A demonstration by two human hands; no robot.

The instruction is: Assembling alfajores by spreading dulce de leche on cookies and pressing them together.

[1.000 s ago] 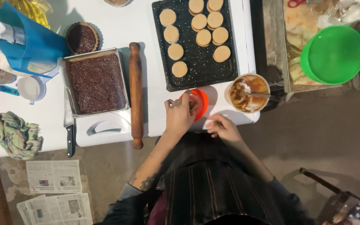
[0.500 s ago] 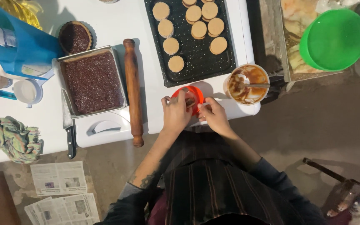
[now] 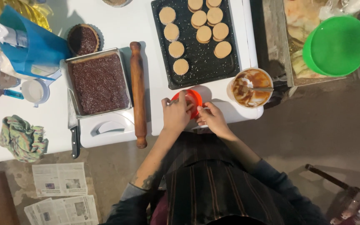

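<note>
Orange round cutter [image 3: 191,101], a small cup-like ring, sits at the white table's [image 3: 117,25] near edge, right under both hands: the left hand [image 3: 176,114] lies over its left rim with the fingers [image 3: 182,100] curled down onto it, and the right hand [image 3: 213,120] pinches in from the right side, fingertips closed at the rim; whether anything lies inside the ring is hidden by the hands. To do this well, it seems best to keep the ring flat on the table, steady it with the left fingers, and work gently with the right so nothing crumbles. Just beyond the fingers lies the dark baking tray [image 3: 196,79] with pale round cookies [image 3: 181,66] spread on it. To the right of the right hand stands a tub of caramel-brown spread [image 3: 251,87] with a utensil resting in it. Left of the left hand lies a wooden rolling pin [image 3: 138,93], then a metal pan of dark brown slab cake [image 3: 99,82], with a knife [image 3: 74,133] beside it and a crumpled cloth [image 3: 23,137] further out.
</note>
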